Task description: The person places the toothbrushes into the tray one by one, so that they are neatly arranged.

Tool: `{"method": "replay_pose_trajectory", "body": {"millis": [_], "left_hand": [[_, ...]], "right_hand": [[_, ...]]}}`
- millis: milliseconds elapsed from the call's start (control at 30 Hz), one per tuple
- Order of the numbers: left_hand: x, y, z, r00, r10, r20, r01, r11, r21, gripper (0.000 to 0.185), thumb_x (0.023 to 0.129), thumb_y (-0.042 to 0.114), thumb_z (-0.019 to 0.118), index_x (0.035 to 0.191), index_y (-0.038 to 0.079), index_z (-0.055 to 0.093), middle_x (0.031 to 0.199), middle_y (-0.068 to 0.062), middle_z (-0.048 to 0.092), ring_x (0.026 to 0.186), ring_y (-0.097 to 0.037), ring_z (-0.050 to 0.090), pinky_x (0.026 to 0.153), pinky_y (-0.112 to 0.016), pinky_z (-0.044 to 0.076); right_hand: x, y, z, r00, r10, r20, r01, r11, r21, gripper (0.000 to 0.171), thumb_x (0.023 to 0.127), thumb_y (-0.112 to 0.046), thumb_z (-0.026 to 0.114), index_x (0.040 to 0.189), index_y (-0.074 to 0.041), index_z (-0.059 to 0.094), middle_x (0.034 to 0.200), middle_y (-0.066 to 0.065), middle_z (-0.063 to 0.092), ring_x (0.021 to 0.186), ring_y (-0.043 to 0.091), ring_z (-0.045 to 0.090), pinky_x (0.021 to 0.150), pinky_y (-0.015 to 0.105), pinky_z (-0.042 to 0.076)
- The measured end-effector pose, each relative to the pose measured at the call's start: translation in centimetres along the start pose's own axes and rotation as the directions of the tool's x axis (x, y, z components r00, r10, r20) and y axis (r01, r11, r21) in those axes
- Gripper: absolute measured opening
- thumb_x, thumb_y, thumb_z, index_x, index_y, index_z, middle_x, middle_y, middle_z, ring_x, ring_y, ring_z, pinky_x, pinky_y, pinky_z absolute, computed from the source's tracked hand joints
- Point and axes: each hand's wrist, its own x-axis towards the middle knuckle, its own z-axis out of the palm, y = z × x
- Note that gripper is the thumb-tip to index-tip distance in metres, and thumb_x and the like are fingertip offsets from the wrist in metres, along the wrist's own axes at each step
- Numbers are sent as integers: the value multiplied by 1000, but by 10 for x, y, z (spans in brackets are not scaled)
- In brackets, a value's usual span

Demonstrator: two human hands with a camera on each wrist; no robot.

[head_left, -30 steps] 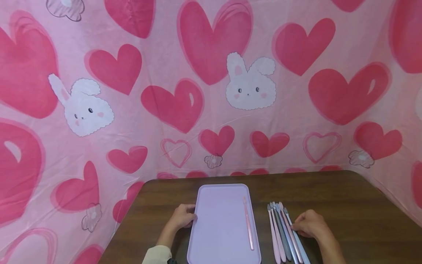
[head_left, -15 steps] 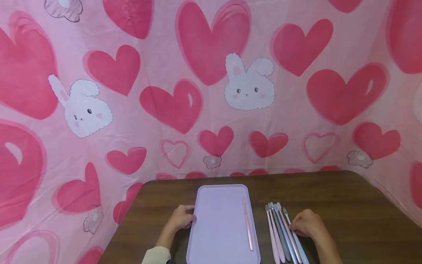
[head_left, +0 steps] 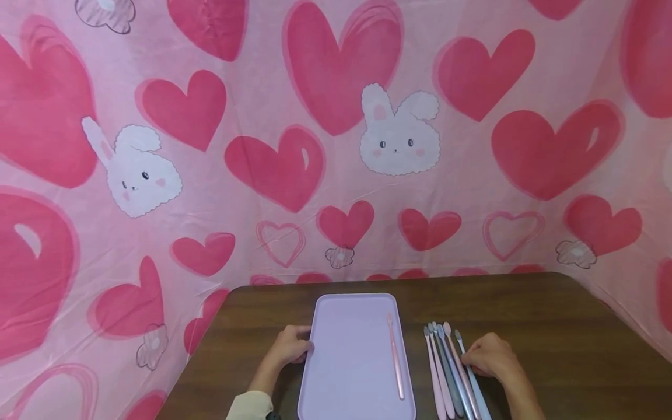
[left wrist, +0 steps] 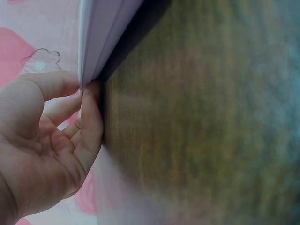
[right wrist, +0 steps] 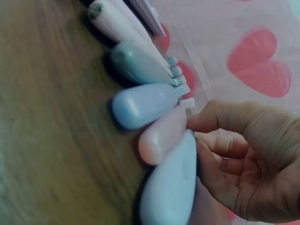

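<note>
A lilac tray (head_left: 341,361) lies on the brown table, with one pink toothbrush (head_left: 395,364) along its right side. My left hand (head_left: 306,345) grips the tray's left edge; in the left wrist view the thumb and fingers (left wrist: 89,101) pinch the rim (left wrist: 101,33). Right of the tray lies a row of several toothbrushes (head_left: 443,367). My right hand (head_left: 469,360) pinches the outermost light blue toothbrush (head_left: 475,382). In the right wrist view its fingers (right wrist: 208,161) curl against that brush's handle (right wrist: 171,187), next to a pink handle (right wrist: 161,136).
The brown table (head_left: 567,332) has bare wood to the right and behind the tray. A pink cloth with hearts and bunnies (head_left: 336,146) hangs close around the table's back and both sides.
The light blue toothbrush's head has swung slightly to the right, away from the row. The left hand and the tray have stayed put.
</note>
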Motion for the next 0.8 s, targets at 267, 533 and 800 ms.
{"method": "replay_pose_trajectory", "body": {"millis": [267, 533, 800], "left_hand": [[2, -1, 2, 1000, 9, -1, -9, 1000, 4, 53, 85, 5, 68, 137, -6, 60, 59, 0, 48, 49, -11, 51, 53, -26, 54], [3, 0, 1, 1000, 14, -4, -14, 1000, -8, 52, 84, 5, 68, 135, -5, 61, 61, 0, 52, 48, -11, 50, 54, -26, 56], [4, 0, 4, 1000, 0, 2, 0, 1000, -7, 52, 85, 5, 68, 136, -5, 61, 67, -3, 58, 51, -12, 51, 56, -28, 57]], "right_hand": [[2, 4, -4, 1000, 8, -1, -8, 999, 35, 12, 71, -16, 75, 76, -4, 77, 56, -5, 62, 54, 8, 61, 54, 23, 49], [5, 3, -9, 1000, -10, -9, 11, 999, 44, 14, 74, -16, 74, 77, -3, 78, 58, -6, 65, 56, 8, 62, 55, 23, 49], [5, 0, -15, 1000, -18, -4, 18, 999, 38, 17, 75, -19, 74, 81, -3, 79, 61, -6, 67, 58, 8, 62, 57, 24, 49]]}}
